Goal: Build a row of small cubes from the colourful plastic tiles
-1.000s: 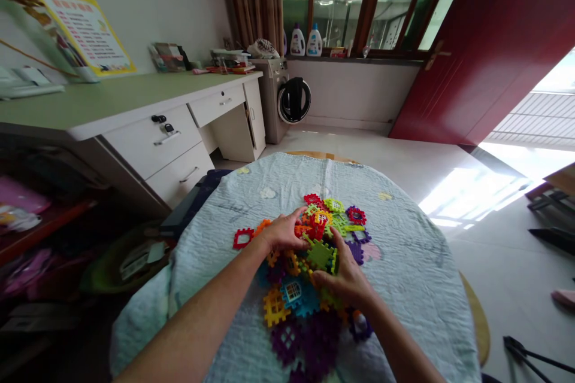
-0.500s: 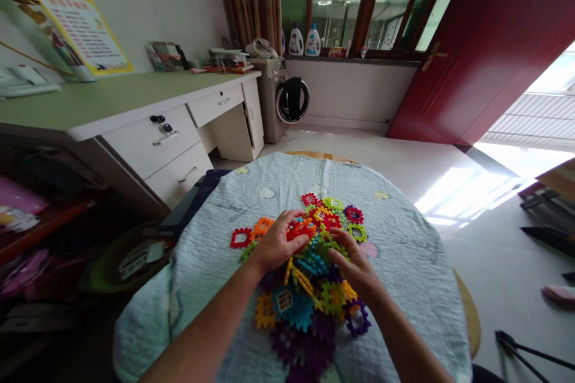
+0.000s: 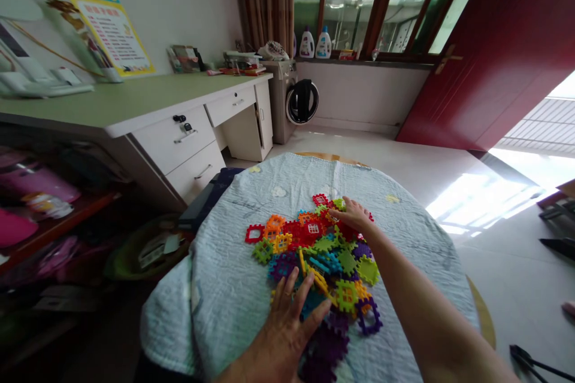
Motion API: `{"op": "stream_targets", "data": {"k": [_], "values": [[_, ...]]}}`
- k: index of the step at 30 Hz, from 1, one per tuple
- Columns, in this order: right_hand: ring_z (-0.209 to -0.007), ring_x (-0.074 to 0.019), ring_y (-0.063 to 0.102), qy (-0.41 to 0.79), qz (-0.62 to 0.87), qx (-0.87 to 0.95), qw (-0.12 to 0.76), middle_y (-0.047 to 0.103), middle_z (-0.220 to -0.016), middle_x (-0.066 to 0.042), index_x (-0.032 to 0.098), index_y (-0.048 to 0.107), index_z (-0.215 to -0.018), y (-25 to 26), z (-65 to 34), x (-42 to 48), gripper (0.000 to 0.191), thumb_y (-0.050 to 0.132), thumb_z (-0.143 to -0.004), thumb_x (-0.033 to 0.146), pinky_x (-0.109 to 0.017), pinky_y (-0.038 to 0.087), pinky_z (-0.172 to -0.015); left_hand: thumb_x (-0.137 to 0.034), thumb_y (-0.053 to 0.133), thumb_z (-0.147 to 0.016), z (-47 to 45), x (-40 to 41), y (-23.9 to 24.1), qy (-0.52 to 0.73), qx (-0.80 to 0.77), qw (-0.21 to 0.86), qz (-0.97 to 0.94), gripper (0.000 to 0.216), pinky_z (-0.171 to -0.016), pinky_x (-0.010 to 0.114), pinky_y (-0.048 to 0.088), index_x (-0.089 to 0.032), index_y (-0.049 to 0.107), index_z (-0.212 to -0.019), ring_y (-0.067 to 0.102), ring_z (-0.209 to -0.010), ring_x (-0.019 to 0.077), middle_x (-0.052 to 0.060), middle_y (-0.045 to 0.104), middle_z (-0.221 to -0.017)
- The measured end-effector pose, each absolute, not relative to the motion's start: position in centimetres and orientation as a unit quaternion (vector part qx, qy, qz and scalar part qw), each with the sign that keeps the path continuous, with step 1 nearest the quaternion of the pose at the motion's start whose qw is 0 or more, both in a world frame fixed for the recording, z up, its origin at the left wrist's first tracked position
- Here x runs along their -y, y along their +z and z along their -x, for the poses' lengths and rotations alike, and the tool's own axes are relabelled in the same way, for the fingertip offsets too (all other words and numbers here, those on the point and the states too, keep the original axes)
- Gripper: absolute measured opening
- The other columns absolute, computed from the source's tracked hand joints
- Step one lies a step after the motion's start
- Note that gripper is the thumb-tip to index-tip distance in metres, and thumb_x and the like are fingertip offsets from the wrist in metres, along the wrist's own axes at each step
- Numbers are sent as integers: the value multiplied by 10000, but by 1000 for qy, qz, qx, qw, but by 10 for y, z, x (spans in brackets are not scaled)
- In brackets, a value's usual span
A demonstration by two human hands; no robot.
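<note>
A heap of colourful plastic interlocking building tiles with toothed edges lies on a cloth-covered round table. My left hand is over the near side of the heap, its fingers spread across a blue tile and near thin yellow tiles. At the far right of the heap is my right hand, palm down with fingers stretched out over red and green tiles, hiding some of them. Between the hands lie a red window tile and green tiles. A purple frame tile sits at the near right.
A pale blue patterned cloth covers the table. To the left stands a desk with a green top and drawers. Behind are a washing machine with its door open and a red door. A black stand leg is at lower right.
My left hand has moved from the red tiles to the near side and spread its fingers. My right hand has reached farther out to the far right of the heap. The view has shifted slightly left.
</note>
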State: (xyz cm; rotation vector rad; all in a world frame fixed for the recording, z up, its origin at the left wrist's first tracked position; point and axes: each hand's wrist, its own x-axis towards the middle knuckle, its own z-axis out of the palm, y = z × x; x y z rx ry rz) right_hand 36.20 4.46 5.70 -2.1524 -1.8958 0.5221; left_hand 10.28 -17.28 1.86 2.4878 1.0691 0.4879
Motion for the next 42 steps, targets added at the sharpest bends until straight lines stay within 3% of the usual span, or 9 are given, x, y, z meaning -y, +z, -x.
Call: {"op": "stream_targets", "data": {"k": [6,11,19,22,27,31,36,40,42], "values": [[-1161,-333,565,210,654,723,72,605,-1256,-148,212,519,-1374,60,-336,-23,748,641,-758,618,-425,412,-958,-667,852,-405,-106,155,33,163,-455,157,-861,1339,-1056,785,194,-392,188,-1535,28,-1431,574,123,-48,-1644],[-1099,-290,611,296,598,735,122,659,-1220,-126,179,576,-1311,72,-328,-4,646,691,-752,481,-387,443,-951,-686,805,-489,-107,145,30,172,-488,132,-846,1290,-1089,738,180,-339,155,-1548,61,-1448,529,151,-31,-1640],[-1111,-288,616,440,526,699,202,692,-1200,-62,215,627,-1260,79,-326,21,610,750,-705,438,-417,461,-990,-391,765,-676,-107,127,34,243,-490,125,-828,1068,-1094,619,323,-295,155,-1548,248,-1434,433,171,48,-1626],[-1151,-279,598,502,492,680,209,671,-1250,-62,208,612,-1278,82,-320,30,639,740,-722,497,-437,441,-1036,-282,693,-746,-103,119,34,270,-501,136,-811,946,-1096,550,377,-256,182,-1541,316,-1420,382,181,115,-1613],[-1166,-254,598,606,414,636,240,678,-1242,-27,260,612,-1268,83,-298,41,620,744,-730,538,-451,441,-1051,-126,609,-724,-106,107,35,313,-496,138,-798,809,-1122,499,390,-205,328,-1479,421,-1369,315,162,375,-1511],[-1218,-260,573,635,442,548,319,645,-1303,-42,269,567,-1328,84,-289,41,710,776,-696,517,-450,426,-1075,-55,556,-708,-118,87,54,368,-496,139,-774,697,-1114,474,411,-199,447,-1382,490,-1311,274,133,528,-1388],[-1205,-277,585,583,491,527,377,643,-1297,-75,268,561,-1344,96,-317,39,682,728,-738,533,-464,436,-1062,-164,608,-773,-117,60,83,396,-539,205,-715,575,-1038,439,480,-201,472,-1330,587,-1178,242,114,607,-1282],[-1315,-295,487,457,550,644,272,552,-1410,-87,289,553,-1352,102,-366,58,666,652,-774,606,-503,367,-1110,-298,678,-767,-97,77,85,346,-521,203,-753,659,-1121,508,379,-199,446,-1375,478,-1308,295,139,527,-1366],[-1396,-331,374,371,562,713,193,438,-1510,-95,300,457,-1440,102,-388,78,814,699,-724,602,-552,281,-1151,-428,752,-708,-86,102,76,305,-513,185,-781,840,-1151,578,296,-230,389,-1439,315,-1420,366,161,370,-1504]]}}
